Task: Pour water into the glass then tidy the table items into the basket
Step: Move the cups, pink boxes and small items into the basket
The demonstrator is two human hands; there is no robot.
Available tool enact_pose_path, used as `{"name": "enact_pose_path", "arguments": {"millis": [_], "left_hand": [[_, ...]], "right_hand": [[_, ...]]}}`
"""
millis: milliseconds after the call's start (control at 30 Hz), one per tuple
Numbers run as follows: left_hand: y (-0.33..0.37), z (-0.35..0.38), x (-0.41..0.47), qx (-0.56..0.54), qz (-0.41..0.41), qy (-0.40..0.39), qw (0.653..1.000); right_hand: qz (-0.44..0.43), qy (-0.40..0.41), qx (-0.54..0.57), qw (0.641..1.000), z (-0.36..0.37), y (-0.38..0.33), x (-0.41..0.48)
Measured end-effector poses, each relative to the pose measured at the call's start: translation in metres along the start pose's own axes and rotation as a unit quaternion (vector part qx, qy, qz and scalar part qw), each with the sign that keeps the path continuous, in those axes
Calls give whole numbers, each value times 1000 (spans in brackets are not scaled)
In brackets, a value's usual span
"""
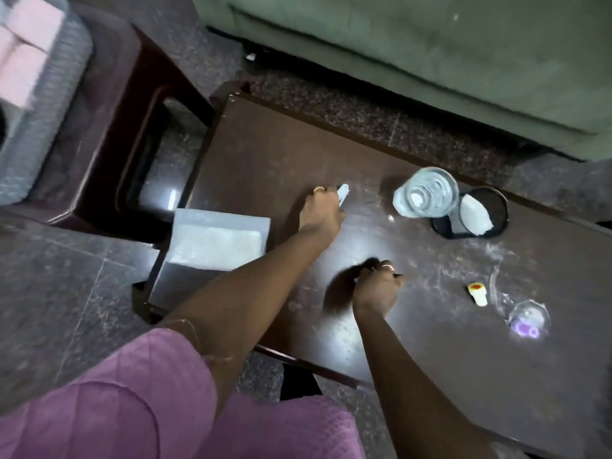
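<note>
The clear ribbed glass jug (pixel 425 192) stands at about one o'clock on the dark brown wooden desk (pixel 265 154), touching the black mesh basket (pixel 496 207) just to its right, which has something white inside. I judge the pouring done and the tidying under way. The left hand (pixel 323 212), near the centre of the desk, is curled around a small white object (pixel 342 192) that sticks out past the fingers. The right hand (pixel 377 284), closer to the person, is closed over something small and dark; what it is I cannot tell.

Next, I think, both hands must carry their finds toward two o'clock and drop them through the basket's mouth without knocking the jug.

A small yellow-and-white item with a red spot (pixel 478 293) and a clear tumbler with purple at its base (pixel 528 321) wait at four o'clock. A pale open tray (pixel 212 240) sits at nine o'clock. The desk looks scuffed and dusty; around it lie speckled stone floor, a green sofa (pixel 430 54) at twelve and a brown plastic stool (pixel 109 134) at ten.
</note>
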State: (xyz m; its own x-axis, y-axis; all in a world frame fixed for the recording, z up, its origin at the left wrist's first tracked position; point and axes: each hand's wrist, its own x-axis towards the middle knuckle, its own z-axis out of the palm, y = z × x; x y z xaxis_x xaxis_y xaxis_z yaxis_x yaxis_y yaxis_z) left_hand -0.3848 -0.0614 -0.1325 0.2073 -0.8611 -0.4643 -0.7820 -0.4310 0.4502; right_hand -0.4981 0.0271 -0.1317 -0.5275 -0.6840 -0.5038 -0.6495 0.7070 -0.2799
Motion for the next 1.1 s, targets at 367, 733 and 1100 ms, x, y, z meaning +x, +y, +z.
{"name": "enact_pose_path", "arguments": {"millis": [367, 733, 1100], "left_hand": [[-145, -208, -16, -203, -111, 286, 930], [-280, -319, -21, -213, -243, 346, 881], [-339, -309, -28, -245, -345, 274, 864]], "right_hand": [[-221, -57, 127, 965, 43, -205, -86], [-424, -174, 215, 862, 115, -378, -227], [-590, -166, -47, 789, 179, -390, -255]]}}
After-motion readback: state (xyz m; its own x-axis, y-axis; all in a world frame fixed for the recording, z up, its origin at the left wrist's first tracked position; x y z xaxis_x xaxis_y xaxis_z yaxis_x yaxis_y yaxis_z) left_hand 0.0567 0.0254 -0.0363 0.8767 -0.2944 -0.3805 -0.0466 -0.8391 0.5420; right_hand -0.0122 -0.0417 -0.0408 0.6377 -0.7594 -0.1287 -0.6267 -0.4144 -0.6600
